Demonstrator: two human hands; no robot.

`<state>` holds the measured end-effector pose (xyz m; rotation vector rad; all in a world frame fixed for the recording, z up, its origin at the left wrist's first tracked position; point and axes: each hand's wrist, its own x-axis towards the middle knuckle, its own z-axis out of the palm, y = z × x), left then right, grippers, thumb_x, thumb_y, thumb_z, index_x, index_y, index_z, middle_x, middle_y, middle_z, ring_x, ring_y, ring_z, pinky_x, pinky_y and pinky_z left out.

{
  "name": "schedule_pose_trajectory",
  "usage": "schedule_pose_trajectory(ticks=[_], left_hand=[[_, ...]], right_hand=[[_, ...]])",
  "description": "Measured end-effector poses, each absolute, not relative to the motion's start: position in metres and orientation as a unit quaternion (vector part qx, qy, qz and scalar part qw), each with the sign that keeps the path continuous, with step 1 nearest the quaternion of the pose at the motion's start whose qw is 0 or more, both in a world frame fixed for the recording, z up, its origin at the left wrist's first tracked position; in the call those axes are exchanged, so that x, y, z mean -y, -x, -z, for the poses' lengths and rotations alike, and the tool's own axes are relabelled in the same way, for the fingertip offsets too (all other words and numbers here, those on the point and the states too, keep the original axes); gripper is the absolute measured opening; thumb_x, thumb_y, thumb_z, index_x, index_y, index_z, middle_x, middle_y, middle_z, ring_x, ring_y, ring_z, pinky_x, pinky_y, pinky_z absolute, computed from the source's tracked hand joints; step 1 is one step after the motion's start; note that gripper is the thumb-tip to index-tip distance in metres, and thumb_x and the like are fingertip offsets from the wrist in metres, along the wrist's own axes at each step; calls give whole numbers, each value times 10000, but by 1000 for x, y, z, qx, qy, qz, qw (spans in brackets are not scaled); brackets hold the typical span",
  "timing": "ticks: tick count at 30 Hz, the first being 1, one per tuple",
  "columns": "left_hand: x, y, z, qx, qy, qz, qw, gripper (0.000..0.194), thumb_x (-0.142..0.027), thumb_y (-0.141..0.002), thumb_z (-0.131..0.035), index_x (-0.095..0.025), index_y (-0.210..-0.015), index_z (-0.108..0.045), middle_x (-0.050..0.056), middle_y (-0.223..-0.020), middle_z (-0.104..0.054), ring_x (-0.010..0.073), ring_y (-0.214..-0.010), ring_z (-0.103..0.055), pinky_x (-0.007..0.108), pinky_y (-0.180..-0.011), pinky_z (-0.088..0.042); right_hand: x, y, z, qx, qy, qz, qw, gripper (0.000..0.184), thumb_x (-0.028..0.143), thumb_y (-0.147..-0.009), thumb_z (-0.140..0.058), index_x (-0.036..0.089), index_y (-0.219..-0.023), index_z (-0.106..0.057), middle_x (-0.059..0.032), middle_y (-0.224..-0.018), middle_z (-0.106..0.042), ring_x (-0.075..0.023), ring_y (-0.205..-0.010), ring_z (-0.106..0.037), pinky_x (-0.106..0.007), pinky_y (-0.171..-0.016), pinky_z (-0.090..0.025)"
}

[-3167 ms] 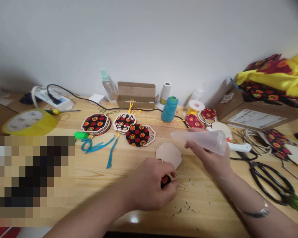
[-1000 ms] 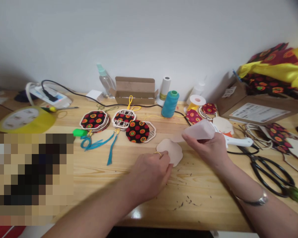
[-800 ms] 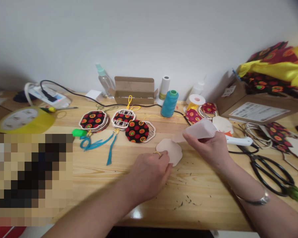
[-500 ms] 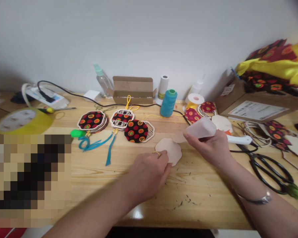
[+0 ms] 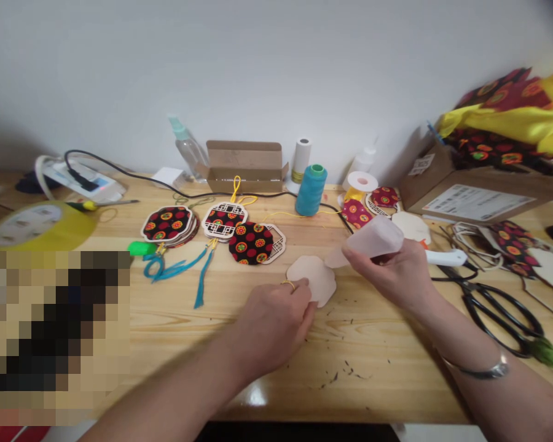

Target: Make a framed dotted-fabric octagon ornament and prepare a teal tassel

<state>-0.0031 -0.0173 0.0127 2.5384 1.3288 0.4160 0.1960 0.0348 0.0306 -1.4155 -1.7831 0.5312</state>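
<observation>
My right hand [image 5: 391, 267] is closed around a translucent squeeze bottle [image 5: 378, 236], tilted with its narrow nozzle pointing left. The nozzle's tip is at the right upper edge of a pale, scallop-edged wooden piece [image 5: 316, 276]; whether they touch I cannot tell. My left hand [image 5: 276, 325] grips the lower left of that piece, its fingers bent over the edge and a thin ring on one of them. Beyond it, a round black-and-red patterned fabric piece [image 5: 251, 243] overlaps a wooden lattice frame [image 5: 279, 242].
Tasselled ornaments [image 5: 225, 221] and a stack of fabric-faced pieces [image 5: 169, 225] lie at left. A teal thread cone [image 5: 311, 191] and an open small carton [image 5: 244, 166] stand behind. At right are black-handled scissors [image 5: 504, 313], a white-handled tool [image 5: 447, 257] and a fabric-filled box [image 5: 479, 196].
The bottle's nozzle has come slightly down and left, nearer the wooden piece. My left hand stays on the piece. The whole view has shifted a little.
</observation>
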Motion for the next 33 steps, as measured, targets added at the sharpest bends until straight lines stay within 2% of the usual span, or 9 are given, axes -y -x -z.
schedule_pose_trajectory(ticks=[18, 25, 33], left_hand=[[17, 3, -14, -454, -873, -135, 115, 232, -233, -877, -406, -116, -958, -588, 87, -789, -685, 208, -667, -645, 339, -589, -503], [16, 3, -14, -456, -872, -135, 117, 227, -234, -877, -405, -121, -958, -585, 86, -781, -683, 204, -666, -642, 335, -590, -499], [18, 3, -14, -453, -874, -138, 105, 244, -233, -879, -392, -111, -968, -583, 97, -775, -682, 203, -646, -640, 336, -577, -503]], right_hand=[[-33, -203, -34, 742, 537, -201, 348, 213, 287, -712, -624, 155, -560, -553, 26, -462, -520, -72, -407, -445, -186, -381, -346], [-31, -202, -36, 739, 536, -240, 331, 217, 316, -713, -619, 157, -573, -568, 2, -499, -556, -100, -446, -488, -209, -403, -377], [-34, -196, -32, 680, 554, -233, 421, 208, 333, -701, -662, 192, -579, -570, -15, -560, -616, -135, -493, -552, -238, -449, -457]])
